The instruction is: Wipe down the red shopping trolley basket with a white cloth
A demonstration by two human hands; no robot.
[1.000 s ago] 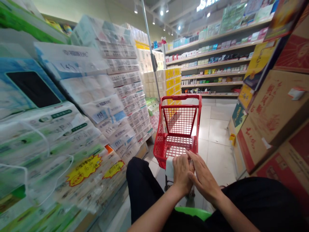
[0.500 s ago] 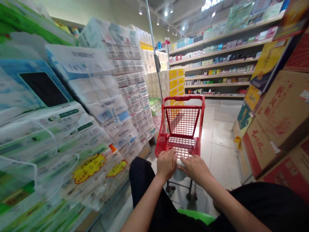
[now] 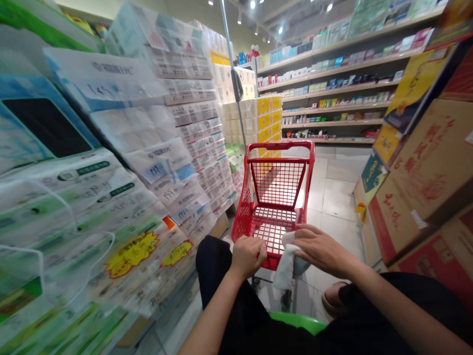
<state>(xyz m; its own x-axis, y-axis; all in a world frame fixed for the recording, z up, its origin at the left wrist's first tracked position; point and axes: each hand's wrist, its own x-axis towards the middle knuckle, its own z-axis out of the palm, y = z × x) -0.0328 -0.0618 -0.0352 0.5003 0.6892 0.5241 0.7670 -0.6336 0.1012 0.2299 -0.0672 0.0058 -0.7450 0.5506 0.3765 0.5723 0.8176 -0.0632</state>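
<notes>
A red plastic shopping cart (image 3: 279,185) with grid walls stands right in front of me between my knees. My left hand (image 3: 248,257) is closed on the near rim of the cart, at its left side. In my right hand (image 3: 320,246) is a pale white-grey cloth (image 3: 286,268), which hangs down beside the near right corner of the cart. The fingers of that hand are bent over the cloth near the cart's rim. Whether the cloth touches the rim I cannot tell.
Stacked tissue packs (image 3: 192,113) rise on the left, with a dark phone (image 3: 48,127) and a white cable before them. Cardboard boxes (image 3: 432,162) line the right. Stocked shelves (image 3: 332,88) stand at the back. Below me shows a green seat edge (image 3: 299,320).
My right hand has moved right and away from my left hand, bringing the cloth into fuller view. The left hand has shifted slightly left and down. The view has tilted a little.
</notes>
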